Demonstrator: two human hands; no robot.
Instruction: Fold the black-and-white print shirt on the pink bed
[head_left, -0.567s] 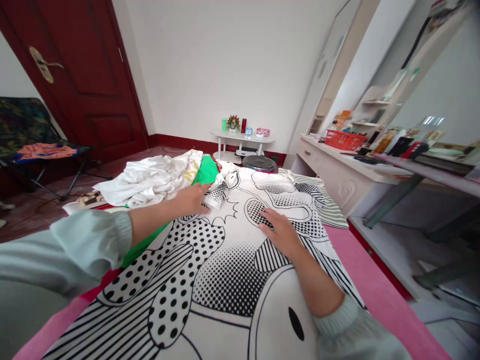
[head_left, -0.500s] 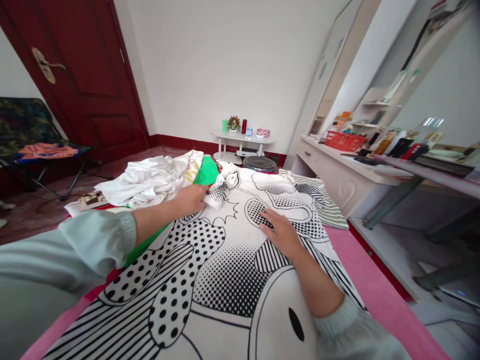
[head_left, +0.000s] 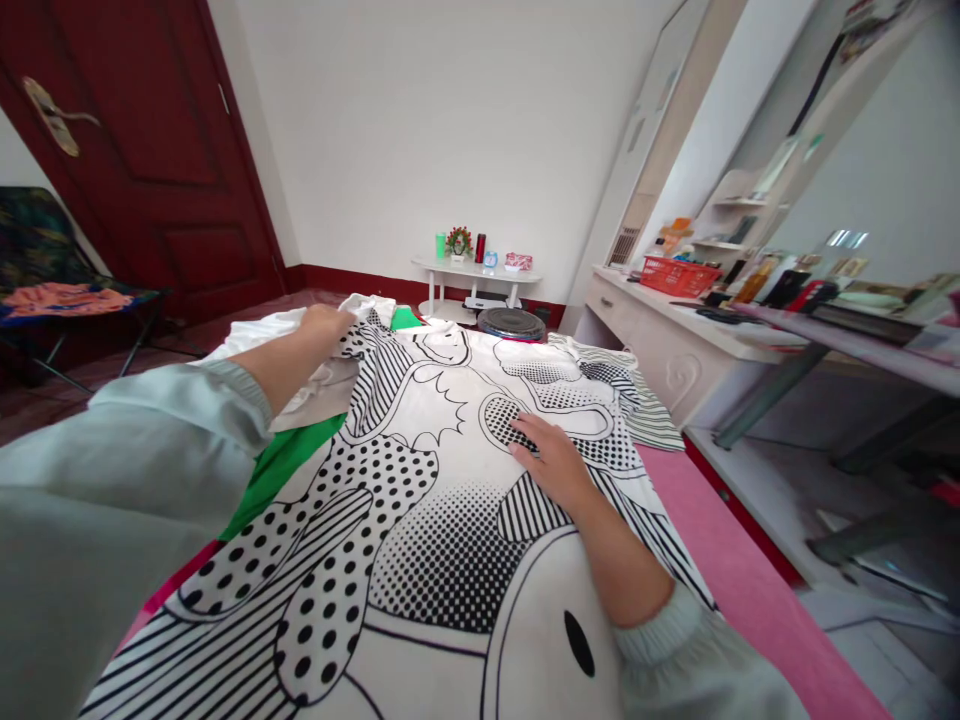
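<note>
A white T-shirt (head_left: 450, 480) with black dots, stripes and cartoon outlines lies spread out in front of me. At its upper left, my left hand (head_left: 324, 325) pinches the edge of the sleeve and holds it out to the left, over a heap of white clothes (head_left: 255, 332). The fingertips of that hand are partly hidden. My right hand (head_left: 553, 458) rests on the shirt's chest, fingers spread and palm down. Green cloth (head_left: 289, 465) shows beneath the shirt's left side.
Pink bedding (head_left: 712, 520) lies under the shirt. Striped cloth (head_left: 652, 410) sits at the far right corner. To the right stands a white dresser (head_left: 637, 320) with a red basket (head_left: 679, 277) and bottles. A folding chair (head_left: 45, 270) is at the left, a low white table (head_left: 480, 270) behind.
My left hand has moved left and outward with the sleeve, which was bunched and is now extended over the white clothes. My right hand stays on the shirt. The view has shifted slightly.
</note>
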